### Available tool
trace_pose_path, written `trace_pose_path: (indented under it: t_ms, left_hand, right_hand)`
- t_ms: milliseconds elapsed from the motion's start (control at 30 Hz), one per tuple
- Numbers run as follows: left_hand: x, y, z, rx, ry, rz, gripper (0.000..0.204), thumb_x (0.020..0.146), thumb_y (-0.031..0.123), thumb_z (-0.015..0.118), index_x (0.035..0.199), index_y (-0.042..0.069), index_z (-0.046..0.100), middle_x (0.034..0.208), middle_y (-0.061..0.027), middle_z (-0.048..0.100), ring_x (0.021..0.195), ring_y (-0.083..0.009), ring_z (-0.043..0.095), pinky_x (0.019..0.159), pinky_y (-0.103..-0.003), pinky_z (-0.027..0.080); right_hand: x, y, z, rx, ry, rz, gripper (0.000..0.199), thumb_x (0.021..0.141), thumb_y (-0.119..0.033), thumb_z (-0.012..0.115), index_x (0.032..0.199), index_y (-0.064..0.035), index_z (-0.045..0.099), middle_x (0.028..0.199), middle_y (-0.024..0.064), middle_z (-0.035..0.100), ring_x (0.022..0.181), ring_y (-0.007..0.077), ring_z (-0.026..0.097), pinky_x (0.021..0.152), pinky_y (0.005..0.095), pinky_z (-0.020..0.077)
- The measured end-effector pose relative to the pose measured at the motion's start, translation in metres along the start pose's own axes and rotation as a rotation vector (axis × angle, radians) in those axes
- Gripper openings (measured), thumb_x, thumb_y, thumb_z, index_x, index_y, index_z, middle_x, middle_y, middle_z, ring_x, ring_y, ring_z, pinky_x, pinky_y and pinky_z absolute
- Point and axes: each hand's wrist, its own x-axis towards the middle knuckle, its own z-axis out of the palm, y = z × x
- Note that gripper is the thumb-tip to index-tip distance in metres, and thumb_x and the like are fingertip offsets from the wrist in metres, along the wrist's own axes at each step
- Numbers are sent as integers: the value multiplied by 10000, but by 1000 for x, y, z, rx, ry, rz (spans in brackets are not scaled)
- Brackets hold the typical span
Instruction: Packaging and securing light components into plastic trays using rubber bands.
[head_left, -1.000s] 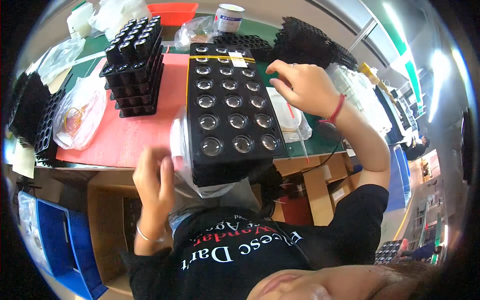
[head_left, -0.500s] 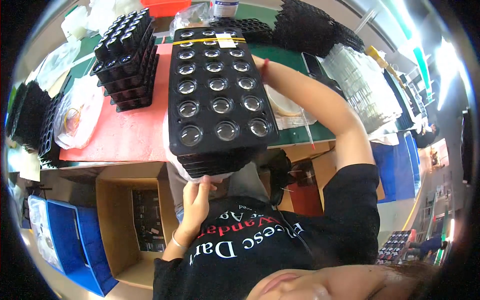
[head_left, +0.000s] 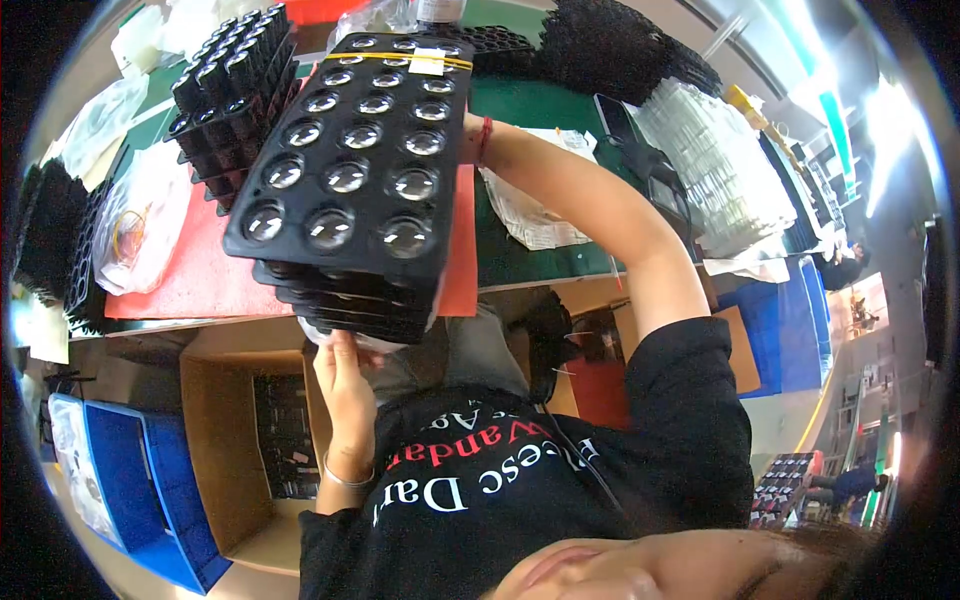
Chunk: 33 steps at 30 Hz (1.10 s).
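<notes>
A tall stack of black plastic trays (head_left: 385, 215) is held tilted over the front of the bench. Its top tray carries rows of round clear lenses in round pockets. A yellow band and a white paper label (head_left: 427, 62) cross its far end. My left hand (head_left: 345, 385) grips the stack's near lower edge, where some thin white wrap shows, with the fingers partly hidden underneath. Around the far right side reaches my right hand (head_left: 470, 138), its fingers hidden behind the trays while it supports them.
A pink foam mat (head_left: 165, 285) lies on the green bench, with another stack of black trays (head_left: 240, 125) at left. A clear bag (head_left: 140, 225), white papers (head_left: 530, 215), a phone (head_left: 614, 118) and clear trays (head_left: 715, 165) lie around. Below stand a cardboard box (head_left: 225, 440) and blue bins (head_left: 150, 480).
The held tray stack has shifted left and turned, its near end swinging left. Both my hands have moved left with it, uncovering more of the white papers at right.
</notes>
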Motion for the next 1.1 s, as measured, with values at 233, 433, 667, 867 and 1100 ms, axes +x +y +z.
trace_pose_path:
  t_ms: [233, 433, 667, 867, 1100]
  left_hand:
    - [8, 10, -8, -178, 137, -23, 275, 987, 313, 497, 1032, 62, 600, 742, 21, 575, 582, -62, 493, 519, -203, 407]
    - [20, 13, -28, -63, 140, 37, 273, 997, 285, 479, 1048, 52, 611, 817, 17, 597, 631, -51, 502, 512, -198, 367]
    - [30, 34, -39, -117, 30, 39, 313, 996, 240, 474, 1171, -1, 573, 1025, -47, 623, 955, -131, 592, 801, -240, 461]
    - [47, 47, -36, -105, 5, -62, 369, 967, 220, 458, 1272, 17, 505, 1159, -74, 610, 1039, -185, 608, 844, -313, 510]
    - [66, 73, -12, -129, 4, -118, 331, 956, 248, 492, 1206, 42, 560, 1050, -59, 657, 873, -143, 650, 683, -262, 531]
  right_hand:
    - [-15, 11, 6, 258, 477, 134, 316, 902, -314, 563, 1034, -43, 660, 1043, 121, 686, 921, 259, 664, 900, 418, 514]
    - [-55, 12, 51, 255, 826, 129, 305, 853, -384, 600, 910, -96, 682, 884, 88, 691, 766, 243, 655, 747, 363, 543]
    - [-83, 17, 86, 396, 654, -98, 310, 910, -344, 494, 894, -95, 678, 830, 52, 700, 725, 205, 663, 663, 343, 544]
    - [-84, 5, 81, 416, 747, 16, 363, 861, -375, 510, 886, -76, 714, 855, 83, 717, 709, 238, 673, 673, 382, 557]
    - [-102, -1, 95, 451, 744, -73, 426, 891, -403, 433, 943, -69, 692, 885, 98, 705, 799, 268, 660, 760, 415, 535]
